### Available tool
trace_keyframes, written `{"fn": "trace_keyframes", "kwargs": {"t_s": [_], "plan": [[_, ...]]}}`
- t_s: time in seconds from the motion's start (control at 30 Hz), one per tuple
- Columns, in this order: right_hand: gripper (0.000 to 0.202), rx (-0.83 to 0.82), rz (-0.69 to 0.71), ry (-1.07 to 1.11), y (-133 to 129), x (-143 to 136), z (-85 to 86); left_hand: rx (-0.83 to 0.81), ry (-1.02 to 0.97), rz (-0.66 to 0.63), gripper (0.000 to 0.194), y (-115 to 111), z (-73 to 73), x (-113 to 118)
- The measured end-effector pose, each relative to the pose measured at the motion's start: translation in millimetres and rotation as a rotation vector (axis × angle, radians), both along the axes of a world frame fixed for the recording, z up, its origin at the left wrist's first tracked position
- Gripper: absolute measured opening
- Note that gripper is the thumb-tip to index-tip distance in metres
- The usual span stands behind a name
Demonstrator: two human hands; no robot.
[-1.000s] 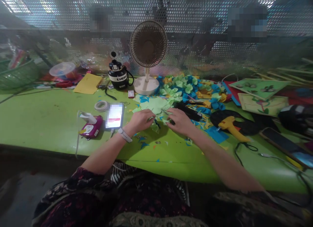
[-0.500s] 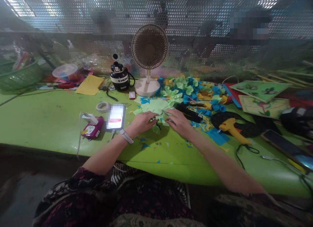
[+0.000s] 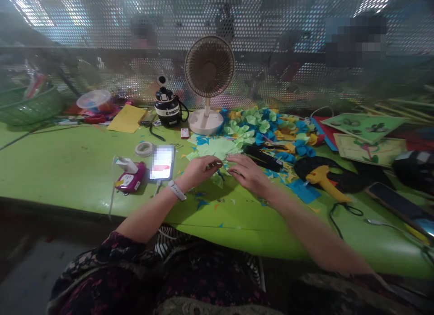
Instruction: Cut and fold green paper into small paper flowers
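Observation:
My left hand [image 3: 203, 168], with a pale band on its wrist, has its fingertips and thumb drawn together over the paper scraps. Opposite it, my right hand [image 3: 249, 174] is bent inward, its fingertips a short way from those of the left. Whatever small piece they pinch is too small and blurred to make out. Just beyond the fingers lie light green paper pieces [image 3: 217, 146]. Right of them rests a long black tool [image 3: 266, 159], perhaps a stapler. Behind is a heap of folded green, blue and yellow paper [image 3: 261, 122].
A fan [image 3: 206, 122] and a black bottle [image 3: 168, 109] stand at the back. Left are a lit phone [image 3: 162, 163], tape roll [image 3: 144, 148] and purple power adaptor [image 3: 130, 178]. Right are a yellow glue gun [image 3: 327, 183], dark phone [image 3: 400, 204] and cables. Mesh closes the rear.
My left fingertips have drawn closer together and moved slightly right, nearer the right hand. The right fingers have shifted a little. The whole view has moved slightly.

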State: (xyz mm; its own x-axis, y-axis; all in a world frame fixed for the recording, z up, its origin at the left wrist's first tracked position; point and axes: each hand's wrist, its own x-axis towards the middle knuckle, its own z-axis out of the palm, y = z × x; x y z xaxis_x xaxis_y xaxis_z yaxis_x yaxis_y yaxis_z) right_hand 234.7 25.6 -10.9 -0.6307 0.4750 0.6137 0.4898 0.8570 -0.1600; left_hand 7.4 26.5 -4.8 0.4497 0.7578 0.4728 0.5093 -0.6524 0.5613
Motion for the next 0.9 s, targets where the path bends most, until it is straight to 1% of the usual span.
{"fn": "trace_keyframes", "kwargs": {"t_s": [0.07,0.1,0.13,0.23,0.3,0.37,0.5,0.6,0.67,0.73,0.9], "plan": [[0.014,0.011,0.018,0.0,-0.8,-0.2,0.9,-0.052,-0.023,0.048,0.031,-2.1,2.9,-0.2],[0.015,0.009,0.026,-0.003,-1.4,-0.5,1.6,-0.072,-0.03,0.059,0.037,-2.5,3.7,-0.2],[0.015,0.002,0.031,-0.006,-2.1,-0.9,2.4,-0.083,-0.033,0.049,0.038,-2.5,3.9,-0.3],[0.016,-0.033,0.026,-0.013,-3.7,-2.1,4.6,-0.056,-0.026,-0.03,0.025,-0.3,1.5,0.1],[0.017,-0.057,0.019,-0.019,-4.2,-2.3,5.1,-0.032,-0.027,-0.074,0.023,1.2,-0.5,0.6],[0.016,-0.069,0.009,-0.011,-4.6,-2.1,5.3,-0.031,-0.046,-0.085,0.021,1.5,-1.3,0.8],[0.011,-0.079,-0.066,0.083,-7.8,-1.6,6.5,-0.064,-0.092,-0.076,0.021,-0.8,-0.1,0.9],[0.023,-0.139,-0.11,0.134,-10.1,-2.5,7.1,-0.072,-0.095,-0.1,0.023,-2.6,0.6,1.3],[0.026,-0.188,-0.102,0.111,-10.5,-3.8,6.7,-0.081,-0.105,-0.124,0.024,-3.2,0.3,1.9],[0.022,-0.215,-0.09,0.09,-10.6,-5.0,6.3,-0.093,-0.126,-0.136,0.025,-3.3,-0.5,2.4],[0.023,-0.28,-0.099,0.147,-13.1,-5.6,9.8,-0.13,-0.162,-0.148,0.025,-4.4,0.1,3.3]]}}
